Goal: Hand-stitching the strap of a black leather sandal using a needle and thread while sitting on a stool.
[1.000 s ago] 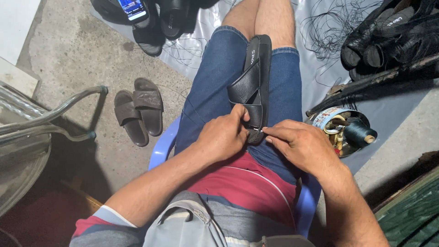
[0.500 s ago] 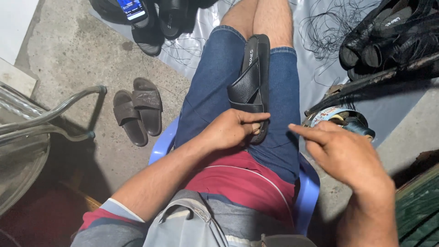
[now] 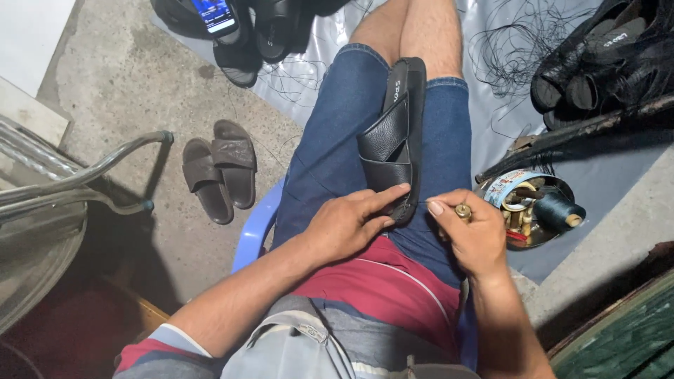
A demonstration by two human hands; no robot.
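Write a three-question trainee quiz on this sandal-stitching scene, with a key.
1. True or false: the left hand rests on the black sandal lying on the lap.
2. What does the right hand grip? A) scissors B) brass-tipped awl C) phone
3. Where is the dark thread spool?

Key: 1 true. 2 B. 3 In the round tin on the floor, beside the right hand.

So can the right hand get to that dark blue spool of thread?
Probably yes. The right hand sits just beside the tin holding the spool, with nothing between, though it already holds a small brass tool.
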